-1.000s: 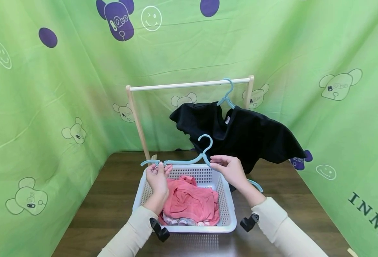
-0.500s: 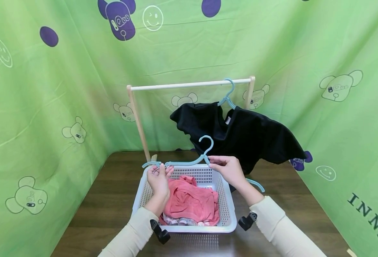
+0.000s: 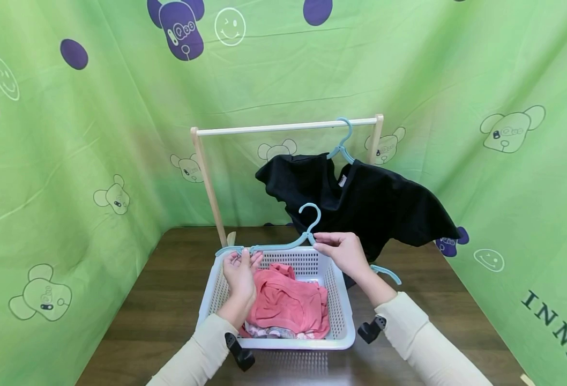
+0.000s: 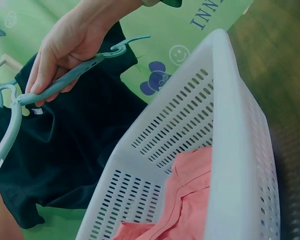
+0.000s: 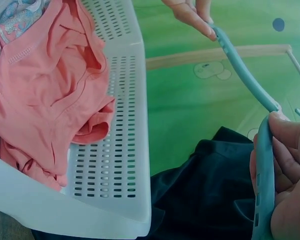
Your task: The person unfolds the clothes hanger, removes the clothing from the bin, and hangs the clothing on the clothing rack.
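Observation:
A light-blue clothes hanger [image 3: 283,246] is held above the far edge of a white basket, its hook upward. My left hand [image 3: 240,279] pinches its left arm near the outer part; in the right wrist view the left fingertips [image 5: 210,31] are on that arm. My right hand [image 3: 345,256] grips the other arm close to the neck, thumb and fingers on either side, clearest in the left wrist view. That arm passes behind the right hand, and its tip [image 3: 387,272] shows beyond the wrist. No garment is on this hanger.
Inside the white perforated basket [image 3: 346,327] lie a coral-pink garment [image 3: 288,300] and a patterned cloth [image 3: 271,332]. Behind stands a rack with a white rail [image 3: 264,129]. A black garment [image 3: 360,198] hangs there on another blue hanger [image 3: 343,140]. Green printed curtain [image 3: 119,107] surrounds the wooden table [image 3: 153,300].
The hanger's left arm has dipped slightly, and my left hand has shifted a little to the right and down with it. My right hand stays almost in place on the hanger.

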Demonstrator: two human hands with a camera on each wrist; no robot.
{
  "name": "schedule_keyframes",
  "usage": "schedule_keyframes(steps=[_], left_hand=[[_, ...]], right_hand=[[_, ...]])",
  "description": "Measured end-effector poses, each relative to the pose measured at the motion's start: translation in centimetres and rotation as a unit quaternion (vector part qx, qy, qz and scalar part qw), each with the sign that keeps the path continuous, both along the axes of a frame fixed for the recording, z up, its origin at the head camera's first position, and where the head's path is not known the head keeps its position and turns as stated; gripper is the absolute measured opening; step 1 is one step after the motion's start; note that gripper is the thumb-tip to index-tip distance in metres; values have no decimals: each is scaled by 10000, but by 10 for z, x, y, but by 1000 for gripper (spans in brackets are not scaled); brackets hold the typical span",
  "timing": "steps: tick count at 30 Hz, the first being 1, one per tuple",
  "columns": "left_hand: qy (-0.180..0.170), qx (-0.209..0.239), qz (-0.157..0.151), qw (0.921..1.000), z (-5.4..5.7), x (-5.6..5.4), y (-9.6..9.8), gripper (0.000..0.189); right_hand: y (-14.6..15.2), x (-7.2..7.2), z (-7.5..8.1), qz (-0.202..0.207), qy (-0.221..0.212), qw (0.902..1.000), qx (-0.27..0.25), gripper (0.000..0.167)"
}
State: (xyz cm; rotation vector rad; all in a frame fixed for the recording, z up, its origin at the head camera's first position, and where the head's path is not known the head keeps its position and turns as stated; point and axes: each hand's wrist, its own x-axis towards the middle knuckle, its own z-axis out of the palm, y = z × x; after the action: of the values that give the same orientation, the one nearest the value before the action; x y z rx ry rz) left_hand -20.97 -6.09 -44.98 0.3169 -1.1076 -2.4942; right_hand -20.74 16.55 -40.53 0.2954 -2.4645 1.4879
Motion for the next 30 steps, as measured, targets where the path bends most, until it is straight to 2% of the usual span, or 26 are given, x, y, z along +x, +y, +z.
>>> schedule_keyframes(steps=[8, 12, 18, 21, 26, 28, 30], left_hand=[[-175, -139, -200, 9996, -2, 3, 1, 24], [-150, -357, -503, 9980, -5, 5, -4, 25], [-355, -712, -1064, 9911, -9, 9, -20, 24], [-520, -967, -1467, 9831, -9, 10, -29, 20], [-447, -1447, -2216, 9633, -10, 8, -44, 13], [-403, -1753, -2487, 9517, -11, 7, -51, 12], [-354, -2205, -2762, 9348, -13, 6, -57, 13]], right_hand=[[2, -1, 3, 82, -78, 9999, -69, 29], [5, -1, 5, 104, -13, 9999, -68, 28], [12, -3, 9, 104, 123, 9998, -78, 29], [16, -3, 11, 53, 104, 9999, -74, 30], [24, -3, 14, 5, 104, 9998, -140, 30], [27, -2, 15, 18, 105, 9997, -197, 31], [30, -1, 15, 27, 130, 9996, -238, 32]])
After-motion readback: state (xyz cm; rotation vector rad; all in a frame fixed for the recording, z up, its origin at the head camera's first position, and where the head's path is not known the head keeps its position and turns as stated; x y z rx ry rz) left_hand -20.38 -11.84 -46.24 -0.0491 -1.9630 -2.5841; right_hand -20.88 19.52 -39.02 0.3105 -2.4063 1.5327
